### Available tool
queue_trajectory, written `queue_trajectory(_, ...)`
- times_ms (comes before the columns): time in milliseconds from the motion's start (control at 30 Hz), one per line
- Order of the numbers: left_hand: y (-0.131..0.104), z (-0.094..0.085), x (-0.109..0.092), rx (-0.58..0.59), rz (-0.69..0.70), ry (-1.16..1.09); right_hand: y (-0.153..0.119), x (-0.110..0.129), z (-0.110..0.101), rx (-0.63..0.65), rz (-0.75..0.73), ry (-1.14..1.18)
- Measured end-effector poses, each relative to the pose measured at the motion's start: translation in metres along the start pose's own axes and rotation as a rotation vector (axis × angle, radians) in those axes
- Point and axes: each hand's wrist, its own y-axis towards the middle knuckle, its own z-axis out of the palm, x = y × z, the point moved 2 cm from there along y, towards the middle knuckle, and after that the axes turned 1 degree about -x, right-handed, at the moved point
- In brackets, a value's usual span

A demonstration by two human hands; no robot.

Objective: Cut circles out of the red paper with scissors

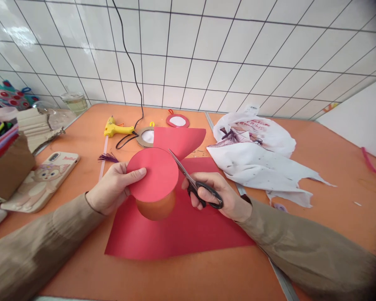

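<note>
Between the thumb and fingers of my left hand (pixel 113 186) is a red paper circle (pixel 155 177), held up above the table. My right hand (pixel 221 194) grips black-handled scissors (pixel 203 192); their blades look nearly closed and point up and left, at the circle's right edge. Under both hands lies a red paper sheet (pixel 194 234) with a round hole, through which the orange table shows. A curled flap of red paper (pixel 181 140) rises behind the circle. Whether it joins the sheet is hidden.
A yellow glue gun (pixel 117 128) with a black cord, a purple tassel (pixel 109 157), a cardboard ring (pixel 146 137) and a red ring (pixel 178 121) lie behind. To the right are white plastic bags (pixel 253 154). On the left are a phone (pixel 42 182) and a cardboard box (pixel 11 165).
</note>
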Motion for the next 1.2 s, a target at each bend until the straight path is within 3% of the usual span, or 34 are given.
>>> queue_trajectory(1200,0.0015,-0.0032,-0.0031,0.005,0.002,-0.017,0.0006,0.0013,0.0002,-0.025,0.068,-0.005)
